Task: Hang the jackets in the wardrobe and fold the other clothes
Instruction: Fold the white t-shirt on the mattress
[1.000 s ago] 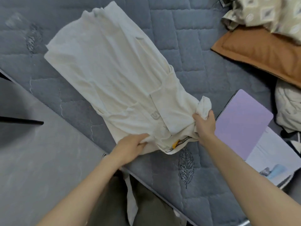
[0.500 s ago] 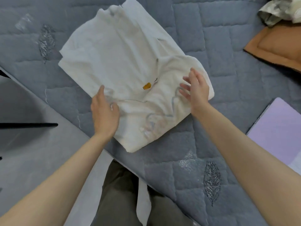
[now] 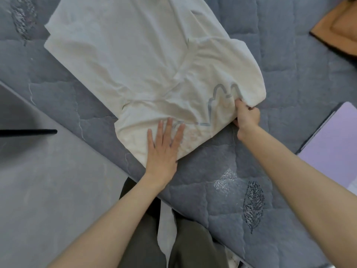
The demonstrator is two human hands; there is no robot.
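Note:
A cream-white shirt [image 3: 135, 60] with a grey outline print lies partly folded on the grey quilted mattress [image 3: 289, 78]. My left hand [image 3: 164, 146] presses flat on the shirt's near corner, fingers spread. My right hand [image 3: 246, 117] is closed on the shirt's folded right edge, pinching the cloth beside the print.
An orange-brown pillow [image 3: 340, 29] sits at the top right. A lilac book or folder [image 3: 332, 144] lies at the right edge. The grey floor [image 3: 48, 190] with a black rod [image 3: 29, 131] lies to the left, past the mattress edge. My legs in dark trousers [image 3: 183, 240] stand below.
The shirt's near end has been folded over, so the grey print now faces up. My left hand moved onto the near corner and flattened; my right hand closed on the right edge.

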